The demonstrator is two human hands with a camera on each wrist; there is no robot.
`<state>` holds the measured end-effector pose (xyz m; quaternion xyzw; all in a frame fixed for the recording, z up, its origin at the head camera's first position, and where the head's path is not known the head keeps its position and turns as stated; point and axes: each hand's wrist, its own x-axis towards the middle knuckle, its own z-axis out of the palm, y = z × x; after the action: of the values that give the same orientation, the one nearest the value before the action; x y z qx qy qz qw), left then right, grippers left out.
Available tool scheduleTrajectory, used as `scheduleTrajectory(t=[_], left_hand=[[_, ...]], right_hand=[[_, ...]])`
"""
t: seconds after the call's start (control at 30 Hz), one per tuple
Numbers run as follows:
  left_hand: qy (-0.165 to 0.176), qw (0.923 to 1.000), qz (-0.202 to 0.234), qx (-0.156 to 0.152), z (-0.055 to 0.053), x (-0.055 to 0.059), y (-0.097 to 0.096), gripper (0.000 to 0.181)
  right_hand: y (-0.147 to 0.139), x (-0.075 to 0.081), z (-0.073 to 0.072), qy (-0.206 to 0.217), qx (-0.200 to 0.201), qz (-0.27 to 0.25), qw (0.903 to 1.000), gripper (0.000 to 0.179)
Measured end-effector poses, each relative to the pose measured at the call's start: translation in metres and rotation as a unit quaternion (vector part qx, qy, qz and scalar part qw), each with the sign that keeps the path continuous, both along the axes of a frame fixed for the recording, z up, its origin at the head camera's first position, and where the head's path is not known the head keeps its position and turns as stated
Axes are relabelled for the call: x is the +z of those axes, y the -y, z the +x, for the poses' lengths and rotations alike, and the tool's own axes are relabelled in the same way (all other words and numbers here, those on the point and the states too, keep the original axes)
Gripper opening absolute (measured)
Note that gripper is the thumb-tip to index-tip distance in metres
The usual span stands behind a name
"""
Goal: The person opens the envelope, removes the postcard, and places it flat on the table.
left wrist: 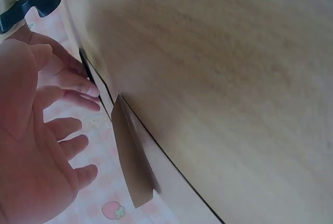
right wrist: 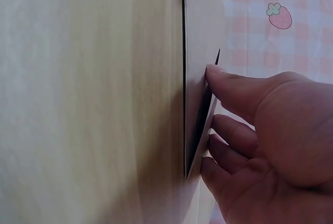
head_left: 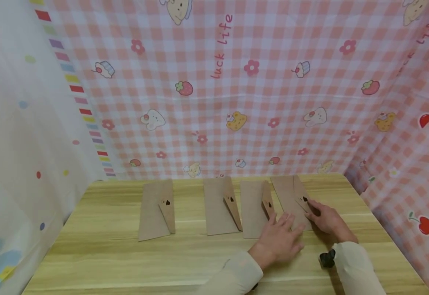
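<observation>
Several brown paper envelopes lie in a row, each with a small dark heart mark on its folded flap. My right hand (head_left: 330, 223) is at the right edge of the rightmost envelope (head_left: 285, 196). In the right wrist view, the thumb and curled fingers of that hand (right wrist: 276, 130) meet at the slightly raised flap (right wrist: 208, 114). My left hand (head_left: 278, 241), fingers spread, reaches over the lower ends of this envelope and the envelope beside it (head_left: 251, 209). The left wrist view shows the left hand (left wrist: 36, 146) with its fingers apart, near a partly lifted flap (left wrist: 130, 156).
Further left lie another envelope (head_left: 216, 209) with a partly raised flap and the leftmost envelope (head_left: 152, 209), set apart by a gap. The wooden table (head_left: 107, 254) ends against a pink checked cloth (head_left: 207, 102). A white dotted cloth (head_left: 23, 135) hangs on the left.
</observation>
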<state>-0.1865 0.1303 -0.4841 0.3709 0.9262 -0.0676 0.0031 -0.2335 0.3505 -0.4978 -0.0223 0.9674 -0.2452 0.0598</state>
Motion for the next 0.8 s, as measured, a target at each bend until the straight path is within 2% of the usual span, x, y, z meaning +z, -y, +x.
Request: scheduleTrajectory(t=[0.27, 0.47, 0.8], left_hand=[[0.001, 0.9991, -0.041, -0.002, 0.003, -0.005, -0.010, 0.058], [0.007, 0.9964, -0.083, 0.016, 0.004, -0.009, -0.015, 0.058], [0.028, 0.9933, -0.107, 0.033, 0.004, -0.011, -0.020, 0.059]], right_hand=[[0.002, -0.001, 0.002, -0.012, -0.003, 0.005, 0.9999, 0.058], [0.004, 0.002, 0.001, -0.004, -0.005, 0.001, 1.0000, 0.059], [0.001, 0.003, 0.002, 0.004, -0.004, 0.000, 1.0000, 0.061]])
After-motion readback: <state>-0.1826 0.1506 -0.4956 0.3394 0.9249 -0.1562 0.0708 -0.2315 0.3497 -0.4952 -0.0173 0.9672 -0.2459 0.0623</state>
